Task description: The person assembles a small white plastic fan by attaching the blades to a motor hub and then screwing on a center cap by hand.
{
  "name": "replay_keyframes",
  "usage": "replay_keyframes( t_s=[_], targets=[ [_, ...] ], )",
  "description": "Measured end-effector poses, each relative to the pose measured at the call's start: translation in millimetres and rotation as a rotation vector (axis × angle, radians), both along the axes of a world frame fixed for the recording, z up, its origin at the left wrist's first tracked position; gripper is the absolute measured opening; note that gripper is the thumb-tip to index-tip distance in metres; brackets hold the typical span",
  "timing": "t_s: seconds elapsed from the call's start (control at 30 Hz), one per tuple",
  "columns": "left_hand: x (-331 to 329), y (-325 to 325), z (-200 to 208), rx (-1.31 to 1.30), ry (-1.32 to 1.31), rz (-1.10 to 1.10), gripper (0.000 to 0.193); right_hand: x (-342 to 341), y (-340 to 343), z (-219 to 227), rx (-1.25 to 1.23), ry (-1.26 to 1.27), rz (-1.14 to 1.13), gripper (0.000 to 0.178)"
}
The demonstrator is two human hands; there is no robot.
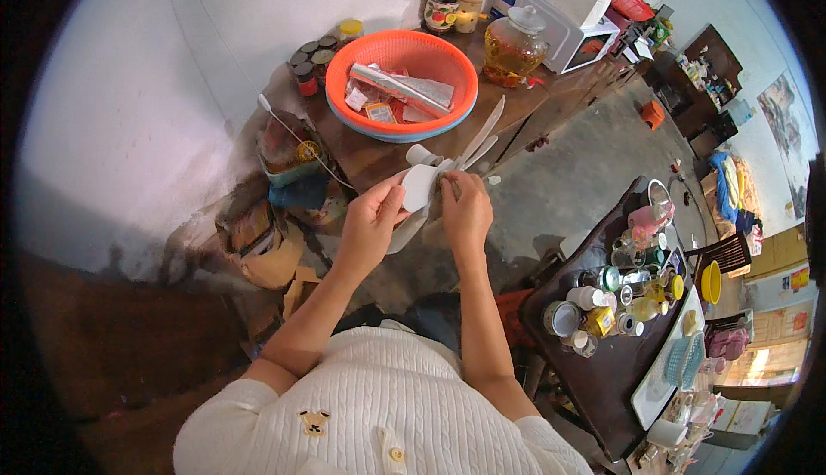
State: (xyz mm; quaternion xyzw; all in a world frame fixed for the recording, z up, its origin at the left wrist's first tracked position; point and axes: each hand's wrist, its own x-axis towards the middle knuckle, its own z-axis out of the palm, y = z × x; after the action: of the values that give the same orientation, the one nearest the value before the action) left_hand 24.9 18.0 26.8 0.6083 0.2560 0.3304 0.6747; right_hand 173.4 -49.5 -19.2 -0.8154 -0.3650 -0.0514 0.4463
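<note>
Both hands are up in front of me at a wooden cabinet's edge, on a white bladed thing that looks like a small fan [422, 186]. It has a flat rounded part, a short cylinder behind it and several long thin blades fanning out. My left hand [372, 215] is closed, pinching the rounded part from the left between thumb and fingers. On the other side, my right hand [465, 210] has its fingers closed at the hub, near the base of the blades. Some of the hub is hidden by the right fingers.
On the wooden cabinet [508, 107] stand an orange basket [338, 75] holding packets, several jars, a glass jar of amber liquid [514, 49] and a white microwave [555, 32]. Right, a dark table [576, 389] bears crowded bottles and jars. A cardboard box [274, 260] sits low left.
</note>
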Motion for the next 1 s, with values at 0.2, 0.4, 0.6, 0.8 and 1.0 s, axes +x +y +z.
replay_keyframes(
  t_s=[0.2, 0.4, 0.6, 0.8, 1.0],
  targets=[
    [-5, 0, -3, 0.045, 0.028, 0.034, 0.037, -43, -11, 47, 0.173, 0.027, 0.157, 0.011],
    [-5, 4, 2, 0.16, 0.118, 0.059, 0.033, -50, 1, 67, 0.244, -0.182, 0.201, 0.012],
    [-1, 5, -1, 0.097, 0.045, 0.089, 0.031, -48, 9, 71, 0.192, -0.189, 0.157, 0.013],
    [2, 9, -6, 0.06, 0.026, 0.093, 0.03, -49, 14, 77, 0.146, -0.27, 0.11, 0.012],
    [0, 6, -11, 0.05, -0.05, 0.072, 0.035, -57, -5, 71, 0.117, -0.296, 0.217, 0.016]
  ],
)
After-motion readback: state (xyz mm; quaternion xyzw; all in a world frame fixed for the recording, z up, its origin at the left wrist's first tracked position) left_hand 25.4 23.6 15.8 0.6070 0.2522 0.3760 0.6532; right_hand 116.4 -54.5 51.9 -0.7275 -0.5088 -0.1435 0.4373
